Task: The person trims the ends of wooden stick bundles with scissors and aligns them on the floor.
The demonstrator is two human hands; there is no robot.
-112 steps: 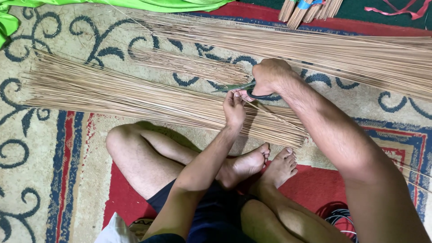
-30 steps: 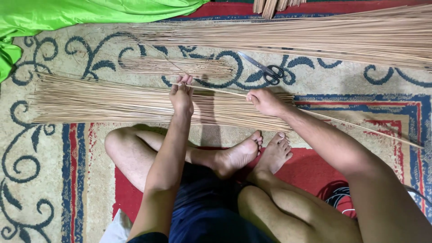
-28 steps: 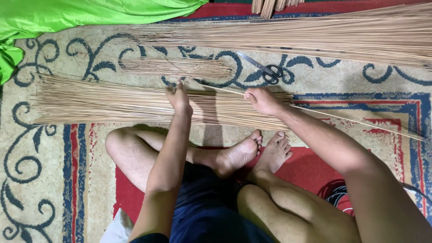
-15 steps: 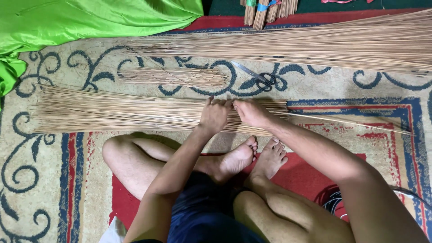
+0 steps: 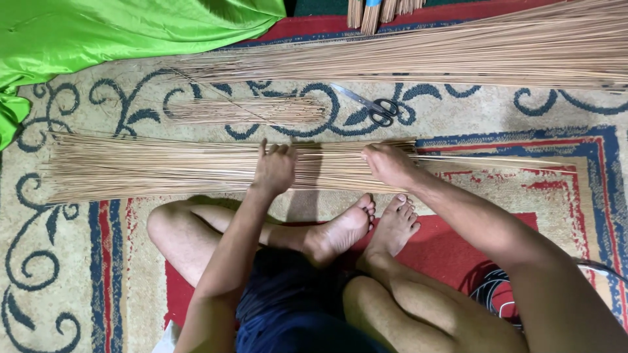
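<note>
**Both hands on the near pile of sticks**

Near pile of sticks point(image 5: 163, 167) lies flat on the carpet point(image 5: 39, 261), running left-right just beyond the person's crossed feet point(image 5: 366, 225); thin tips fan out at its left end, thicker ends bunch at its right; all places below taken rel. to this pile.

Left hand point(image 5: 275, 168) rests on top of the pile, approx. mid-length, fingers spread forward and pressed on the sticks, not closed round any; right hand point(image 5: 389, 163) sits at the pile's right end, fingers curled down onto the stick ends; can't tell if it pinches a stick or only presses; a few single sticks point(image 5: 497, 160) trail out to the right from under that hand.

Beyond the pile, close by: a small short bundle point(image 5: 255, 110), lying parallel; right of that, also beyond the pile, scissors point(image 5: 369, 104) w/ black handles, lying shut on the carpet, apart from both hands.

Further beyond: a long big pile point(image 5: 425, 55) spanning most of the width; tied bundles point(image 5: 379, 8) at the top edge; green cloth point(image 5: 118, 29) beyond the pile's left end.
</note>
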